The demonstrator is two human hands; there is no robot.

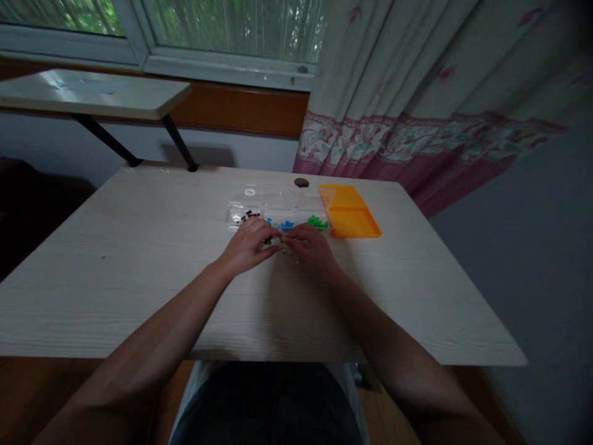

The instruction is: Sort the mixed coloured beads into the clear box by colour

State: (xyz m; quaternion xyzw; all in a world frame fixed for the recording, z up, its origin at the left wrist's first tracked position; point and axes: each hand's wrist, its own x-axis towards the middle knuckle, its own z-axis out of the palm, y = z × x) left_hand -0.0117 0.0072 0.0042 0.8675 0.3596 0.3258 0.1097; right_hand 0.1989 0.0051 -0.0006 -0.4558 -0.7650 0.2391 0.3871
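Both hands meet over the middle of the tabletop [139,266], a little nearer its far edge than its near one. The left hand [252,246] curves inward, thumb apart from the forefinger, with small dark pieces [267,240] showing in the gap. The right hand [311,246] brings its fingertips up to the left's — too small and dim to tell whether either hand pinches a piece. Pale bits [296,259] lie on the tabletop just beside the right hand.

Beyond the hands, toward the far edge, stands a clear box [229,217] with its lid raised: brown pieces [249,215] in the left compartment, blue pieces [287,225] in the middle, green pieces [317,221] in the right. An orange case [352,224] lies open just right of it, toward the far right corner.
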